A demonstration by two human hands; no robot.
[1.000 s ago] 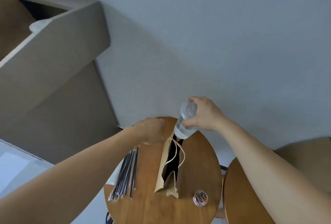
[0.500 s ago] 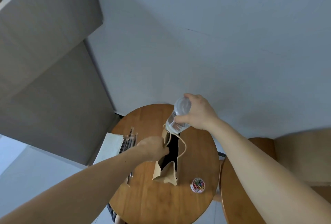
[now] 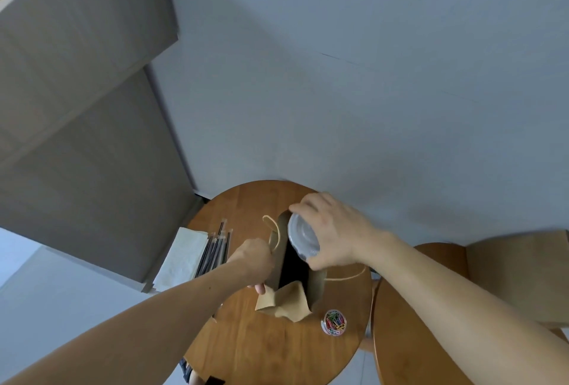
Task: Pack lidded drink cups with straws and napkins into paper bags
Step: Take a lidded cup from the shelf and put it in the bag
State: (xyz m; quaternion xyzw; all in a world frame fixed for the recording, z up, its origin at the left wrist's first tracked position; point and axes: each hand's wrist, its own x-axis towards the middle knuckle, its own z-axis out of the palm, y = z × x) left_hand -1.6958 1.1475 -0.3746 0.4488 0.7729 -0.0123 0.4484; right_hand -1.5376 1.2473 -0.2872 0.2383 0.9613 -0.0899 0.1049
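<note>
I log, near to far: clip tub (image 3: 333, 322) on round table (image 3: 246, 347), front right. Paper bag (image 3: 318, 287) upright, mouth open. L hand (image 3: 255, 258) grips its left rim, fingers curled. R hand (image 3: 337, 230) holds lidded cup (image 3: 303, 238) by the top, cup in bag mouth. Straws (image 3: 215, 250) & napkins (image 3: 183, 258) lie left, napkins at table edge.

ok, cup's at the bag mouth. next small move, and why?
Probably lower the cup straight down into the bag, then let go. The right hand grips it near the lid, lid up, at the open mouth. The left hand holds the bag's edge, so the opening is spread.
</note>
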